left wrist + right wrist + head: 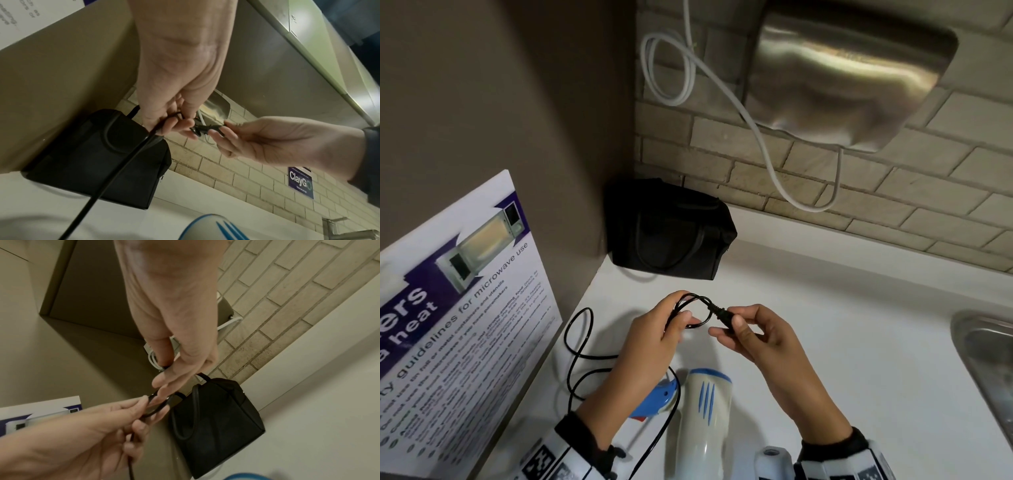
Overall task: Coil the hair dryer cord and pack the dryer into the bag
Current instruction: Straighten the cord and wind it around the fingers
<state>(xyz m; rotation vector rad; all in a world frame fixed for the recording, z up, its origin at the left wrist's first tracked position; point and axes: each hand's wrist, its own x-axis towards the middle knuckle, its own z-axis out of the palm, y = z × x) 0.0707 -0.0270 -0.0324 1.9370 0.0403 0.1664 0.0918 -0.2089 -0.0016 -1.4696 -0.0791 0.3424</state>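
Left hand (654,339): pinches a small loop of the black cord (578,356).
Right hand (753,339): pinches the cord's plug end.
Hair dryer (705,418): partly hidden by the arms.
Bag (671,233): on the tabletop (842,308), inside unseen.

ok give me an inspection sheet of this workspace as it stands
surface: white countertop, steel sink at its right edge
job's things: white and blue hair dryer lying flat; black fabric bag in the back corner
clutter: nothing seen
grippers: left hand holds a small loop; right hand pinches the plug end
cables: black dryer cord mostly loose; white cable on the wall
surroundings: brick wall, steel hand dryer, microwave poster
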